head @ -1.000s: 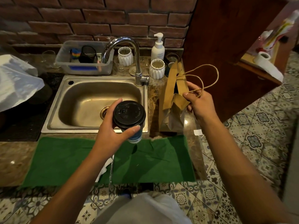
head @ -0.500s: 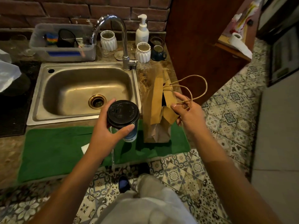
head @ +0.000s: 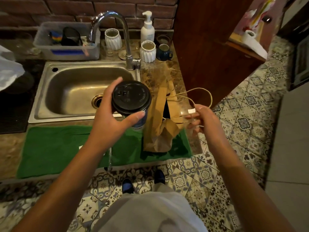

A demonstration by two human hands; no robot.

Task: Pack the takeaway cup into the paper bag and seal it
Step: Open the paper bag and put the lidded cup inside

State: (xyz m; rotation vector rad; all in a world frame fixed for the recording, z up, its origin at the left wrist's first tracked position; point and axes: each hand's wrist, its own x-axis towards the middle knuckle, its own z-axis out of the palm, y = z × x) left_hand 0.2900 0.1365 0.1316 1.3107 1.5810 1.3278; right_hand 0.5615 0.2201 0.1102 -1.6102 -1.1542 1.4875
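Black round plastic lid [head: 131, 97] over a dark blue takeaway cup wall [head: 140, 122]. Plain brown kraft-paper bag [head: 159, 122] with tan twisted cord handles [head: 199, 94]. Bright green rectangular cloth mat [head: 55, 148] on mottled brown marble counter [head: 160, 76]. Dull grey stainless steel sink [head: 80, 91]; shiny chrome curved tap [head: 117, 25]. Two white ribbed ceramic pots [head: 148, 51], white pump bottle [head: 147, 29], dark blue glazed mug [head: 164, 51]. Translucent grey plastic tub [head: 66, 46] with a blue stripe. Dark red-brown brick wall [head: 66, 9]. Blue, cream and brown floral patterned floor tiles [head: 247, 118].
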